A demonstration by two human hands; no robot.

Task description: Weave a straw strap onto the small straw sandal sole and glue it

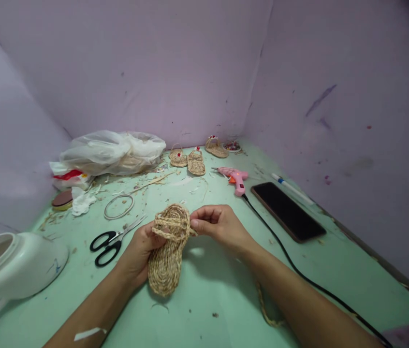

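A small woven straw sandal [166, 256] is held upright above the green table [204, 299]. My left hand [139, 251] is closed round its left edge, thumb on the braided strap. My right hand [219, 226] pinches the strap's right end at the sandal's side. The sole faces me, toe end up.
Black scissors [112, 241] and a wire ring [119, 206] lie left. A pink glue gun [235, 178] with black cord [299, 273], a phone [287, 210] and a pen [291, 188] lie right. Finished sandals [196, 163] and a plastic bag [112, 152] sit at the back. A white jar [12, 266] lies near left.
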